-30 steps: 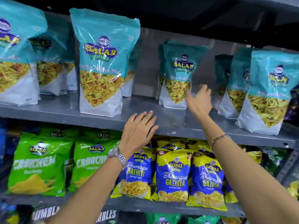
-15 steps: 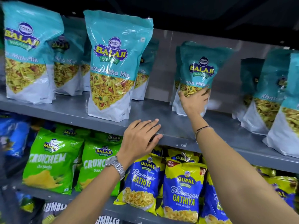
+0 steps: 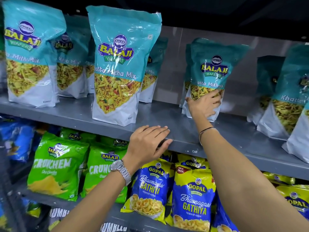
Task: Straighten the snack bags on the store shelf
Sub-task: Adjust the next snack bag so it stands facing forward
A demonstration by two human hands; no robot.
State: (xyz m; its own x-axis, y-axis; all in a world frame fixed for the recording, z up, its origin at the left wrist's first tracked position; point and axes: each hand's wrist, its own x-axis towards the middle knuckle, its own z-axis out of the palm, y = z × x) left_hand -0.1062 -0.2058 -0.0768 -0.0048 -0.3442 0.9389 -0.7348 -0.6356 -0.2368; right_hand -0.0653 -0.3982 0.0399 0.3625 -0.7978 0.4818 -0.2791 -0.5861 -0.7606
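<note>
A person's right hand (image 3: 203, 106) grips the lower front of a teal Balaji Khatta Mitha Mix bag (image 3: 209, 72) standing on a grey store shelf (image 3: 167, 119), while the left hand (image 3: 148, 142), a metal watch (image 3: 121, 170) at its wrist, rests flat on the shelf's front edge.

Head-worn view, close, facing shelf (image 3: 167, 121)

Grey shelf (image 3: 80, 113): teal snack bags (image 3: 117, 67) standing upright.
</note>
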